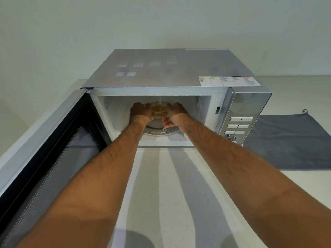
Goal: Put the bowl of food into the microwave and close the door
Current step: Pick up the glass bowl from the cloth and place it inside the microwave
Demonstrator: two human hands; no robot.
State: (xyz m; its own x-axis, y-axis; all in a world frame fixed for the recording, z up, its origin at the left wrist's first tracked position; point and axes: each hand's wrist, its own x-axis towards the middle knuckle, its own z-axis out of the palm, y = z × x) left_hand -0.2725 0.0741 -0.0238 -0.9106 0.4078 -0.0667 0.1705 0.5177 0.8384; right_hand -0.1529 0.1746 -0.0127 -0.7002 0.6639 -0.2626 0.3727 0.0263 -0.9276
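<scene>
A silver microwave (161,68) stands on the counter with its door (44,149) swung wide open to the left. Inside the white cavity, a clear bowl of yellow-brown food (158,110) is held over the glass turntable (161,130). My left hand (140,112) grips the bowl's left side and my right hand (174,113) grips its right side, both reaching into the cavity. Whether the bowl's bottom touches the turntable is hidden by my hands.
The control panel with buttons and a dial (238,126) is on the microwave's right front. A dark grey cloth (290,140) lies flat on the counter (170,194) to the right. A plain wall rises behind.
</scene>
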